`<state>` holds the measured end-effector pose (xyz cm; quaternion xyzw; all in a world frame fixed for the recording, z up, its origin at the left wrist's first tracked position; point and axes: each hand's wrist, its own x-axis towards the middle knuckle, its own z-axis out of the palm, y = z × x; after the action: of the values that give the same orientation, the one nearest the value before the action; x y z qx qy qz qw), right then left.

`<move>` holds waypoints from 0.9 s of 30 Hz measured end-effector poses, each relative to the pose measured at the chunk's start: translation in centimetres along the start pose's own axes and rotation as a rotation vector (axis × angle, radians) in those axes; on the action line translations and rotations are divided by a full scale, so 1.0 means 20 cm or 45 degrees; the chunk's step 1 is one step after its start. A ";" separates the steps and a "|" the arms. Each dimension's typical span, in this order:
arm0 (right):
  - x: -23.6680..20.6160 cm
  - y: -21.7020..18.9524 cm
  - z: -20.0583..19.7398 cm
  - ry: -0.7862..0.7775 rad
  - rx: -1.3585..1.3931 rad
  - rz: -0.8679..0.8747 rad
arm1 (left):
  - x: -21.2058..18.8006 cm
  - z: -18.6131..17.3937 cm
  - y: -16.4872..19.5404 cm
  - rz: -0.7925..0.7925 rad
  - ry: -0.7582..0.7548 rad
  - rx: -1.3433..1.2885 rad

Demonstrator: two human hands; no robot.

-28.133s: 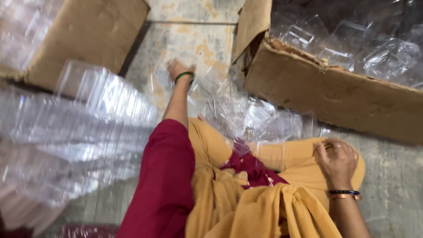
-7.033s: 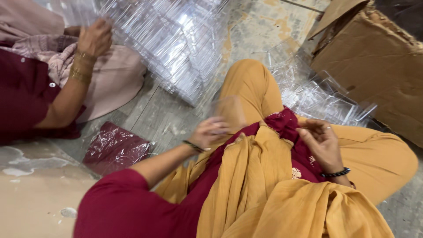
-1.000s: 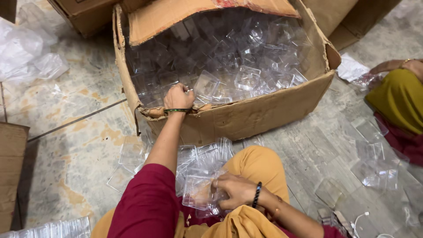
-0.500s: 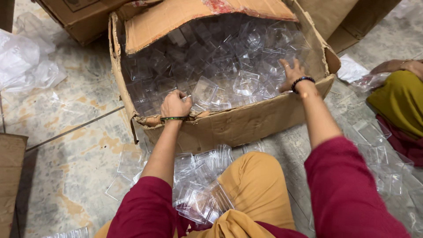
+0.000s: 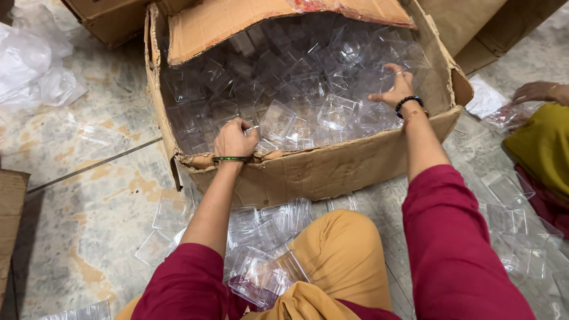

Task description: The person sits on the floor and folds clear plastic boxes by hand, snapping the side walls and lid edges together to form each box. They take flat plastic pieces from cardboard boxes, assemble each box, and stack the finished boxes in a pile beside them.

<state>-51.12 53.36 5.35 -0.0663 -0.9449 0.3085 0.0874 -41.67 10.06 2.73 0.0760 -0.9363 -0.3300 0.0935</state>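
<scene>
Clear plastic containers fill cardboard box, frame centre; left hand clenched on front rim, likely pinching one; right hand spread over pile. Single pieces are best lifted.

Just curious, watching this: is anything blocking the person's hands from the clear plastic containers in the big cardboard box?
Nothing visible. The torn brown cardboard box is open; the left hand grips its near rim, and the right hand already reaches among the clear plastic containers.
</scene>
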 end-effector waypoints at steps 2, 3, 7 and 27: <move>0.01 -0.01 0.01 0.070 0.035 -0.091 | 0.01 0.00 0.00 0.002 0.005 -0.012; 0.01 0.00 0.02 0.172 0.017 -0.229 | 0.01 0.00 0.00 0.004 0.004 -0.016; 0.00 -0.01 -0.01 0.148 0.573 -0.102 | 0.03 0.01 -0.01 -0.029 -0.005 -0.008; -1.89 -0.16 0.23 -0.653 1.994 0.416 | -0.67 -0.31 -0.37 0.516 0.048 -1.450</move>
<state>-15.48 41.48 -1.13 -0.0503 -0.4267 0.8896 -0.1552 -26.69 3.24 1.09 -0.1601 -0.6065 -0.7535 0.1971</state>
